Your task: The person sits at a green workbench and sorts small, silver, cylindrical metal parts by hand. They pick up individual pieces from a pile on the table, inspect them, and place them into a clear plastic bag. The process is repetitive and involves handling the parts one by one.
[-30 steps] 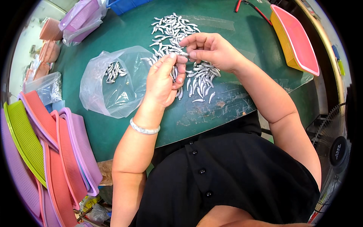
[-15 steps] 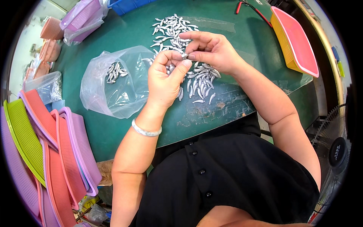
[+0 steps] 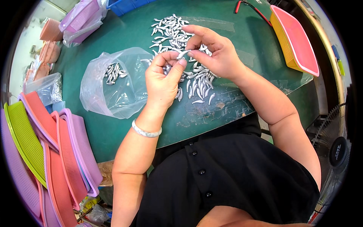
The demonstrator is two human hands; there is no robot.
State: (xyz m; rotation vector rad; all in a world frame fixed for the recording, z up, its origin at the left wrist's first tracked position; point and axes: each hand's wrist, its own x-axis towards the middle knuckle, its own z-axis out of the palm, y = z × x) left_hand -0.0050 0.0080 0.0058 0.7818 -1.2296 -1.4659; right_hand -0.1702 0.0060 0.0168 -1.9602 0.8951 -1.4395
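Note:
A small curved silver piece [image 3: 183, 54], shaped like a little chili pepper, lies between my two hands. My left hand [image 3: 162, 77] pinches its lower end between thumb and forefinger, while the other fingers curl in. My right hand [image 3: 219, 55] has its thumb and a bent finger at the piece's upper right end, with the forefinger raised. Beneath and around my hands spreads a pile of loose silver pieces [image 3: 200, 85], partly hidden by them. To the left, a clear plastic bag [image 3: 130, 96] lies open with several similar pieces [image 3: 114, 73] inside.
A green tabletop [image 3: 124, 34] carries everything. Stacked pink, purple and green plastic baskets [image 3: 70, 159] crowd the left. A yellow and pink basket [image 3: 295, 41] stands at the far right, near red-handled pliers [image 3: 238, 6]. A blue crate [image 3: 130, 5] is at the back; a fan [image 3: 336, 151] stands right.
The silver piece between my hands has turned and now shows its length. My right hand has shifted slightly up, its forefinger lifting. The pile and bag look the same.

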